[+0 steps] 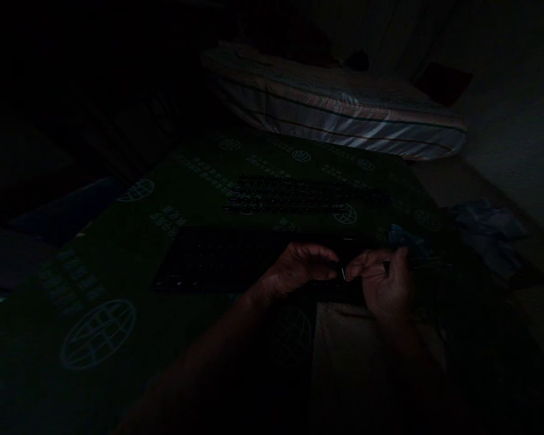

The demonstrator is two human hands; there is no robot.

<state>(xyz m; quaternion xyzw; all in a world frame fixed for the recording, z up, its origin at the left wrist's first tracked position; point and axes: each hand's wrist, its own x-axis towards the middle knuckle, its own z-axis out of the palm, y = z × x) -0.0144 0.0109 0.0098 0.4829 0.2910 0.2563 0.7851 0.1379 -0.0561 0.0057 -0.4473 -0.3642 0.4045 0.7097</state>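
Observation:
The picture is very dark. A black keyboard lies on the green printed surface, and both hands are over its right part. My left hand has its thumb and fingers curled toward each other, tips near the right fingertips; what they pinch is too dark to make out. My right hand is closed, its fingertips pinching a thin, light metal piece that shows between the two hands. Behind the keyboard, small dark keycaps stand in several rows.
The green covering bears white globe prints and lettering. A crumpled bluish item lies just beyond my right hand. A pale cloth is below the hands. At the back is a striped, plastic-wrapped mattress; crumpled plastic is at right.

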